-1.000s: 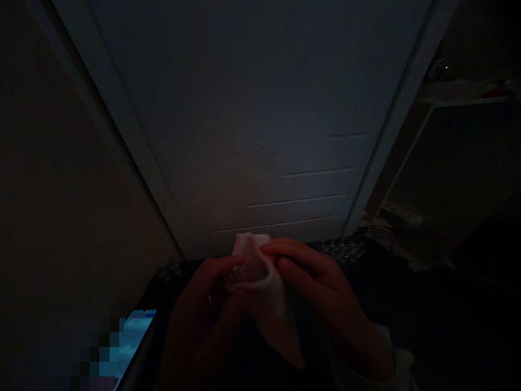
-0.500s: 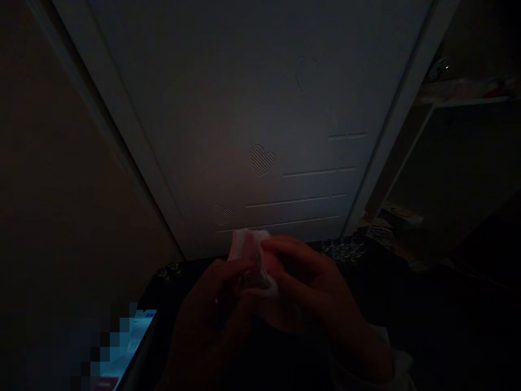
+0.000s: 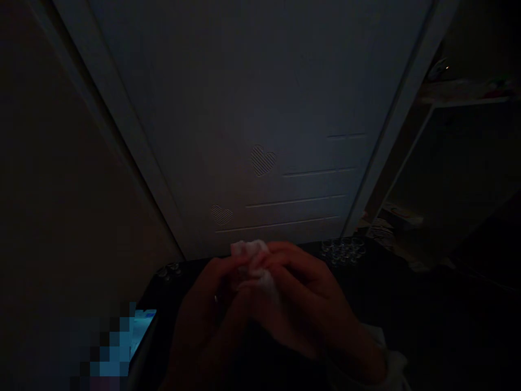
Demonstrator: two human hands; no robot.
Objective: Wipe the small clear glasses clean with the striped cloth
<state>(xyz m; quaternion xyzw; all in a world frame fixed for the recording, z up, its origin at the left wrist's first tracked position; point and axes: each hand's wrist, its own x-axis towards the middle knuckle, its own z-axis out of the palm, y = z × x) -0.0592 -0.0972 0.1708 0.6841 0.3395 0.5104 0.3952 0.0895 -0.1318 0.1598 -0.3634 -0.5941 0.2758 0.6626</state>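
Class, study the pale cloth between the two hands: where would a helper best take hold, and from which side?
Probably the loose tail of the pale cloth, pinched from below: it hangs under the fingers, while the left hand and right hand crowd the bunched top from both sides.

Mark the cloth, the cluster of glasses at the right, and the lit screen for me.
Cloth (image 3: 269, 308): head view, on its hanging part.
Glasses (image 3: 344, 251): head view, middle of the cluster.
Lit screen (image 3: 140, 327): head view, its upper part.

dim | blue-lit screen (image 3: 141, 328) lower left, partly pixelated | lower right near-black
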